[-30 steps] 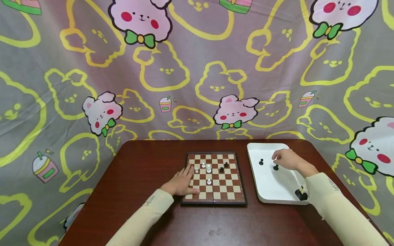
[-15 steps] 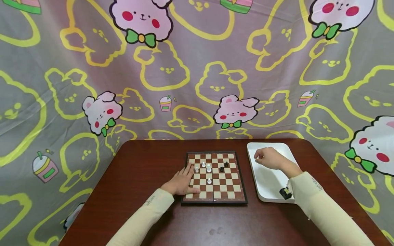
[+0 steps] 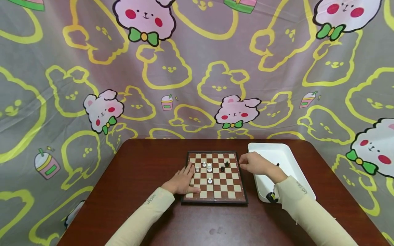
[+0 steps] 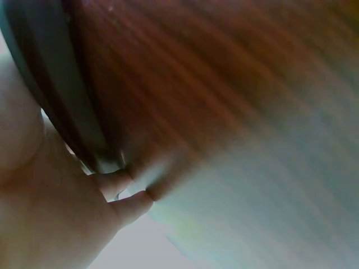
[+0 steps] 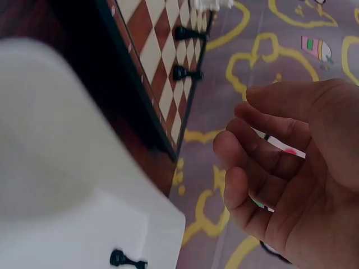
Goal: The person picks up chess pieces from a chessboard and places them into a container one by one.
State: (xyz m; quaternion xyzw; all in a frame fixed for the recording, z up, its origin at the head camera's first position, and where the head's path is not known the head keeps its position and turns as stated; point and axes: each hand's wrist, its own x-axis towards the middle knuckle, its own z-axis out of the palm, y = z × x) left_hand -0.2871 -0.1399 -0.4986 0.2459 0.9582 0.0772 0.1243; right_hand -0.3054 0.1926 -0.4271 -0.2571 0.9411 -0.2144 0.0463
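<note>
A brown-and-cream chessboard [image 3: 226, 191] lies flat, carrying several white pieces [image 3: 210, 180] and two black pieces [image 3: 222, 169], also seen in the right wrist view (black piece [image 5: 188, 73]). My left hand [image 3: 181, 181] rests on the board's left side with fingers spread; in the left wrist view that hand [image 4: 50, 196] lies against the dark board edge [image 4: 67, 84]. My right hand [image 3: 257, 164] hovers between the board's right edge and the tray. Seen from its wrist, the right hand [image 5: 297, 157] has loosely curled fingers, with nothing visible in them.
A white tray [image 3: 295, 171] stands right of the board. A small black piece [image 3: 278, 164] in it shows just beyond my right hand; the right wrist view shows a black piece [image 5: 127, 259] near a tray corner. Patterned cloth [image 3: 197, 68] hangs behind the brown table [image 3: 147, 157].
My right hand has moved left from over the tray to beside the board's right edge. My left hand and the pieces on the board have stayed put.
</note>
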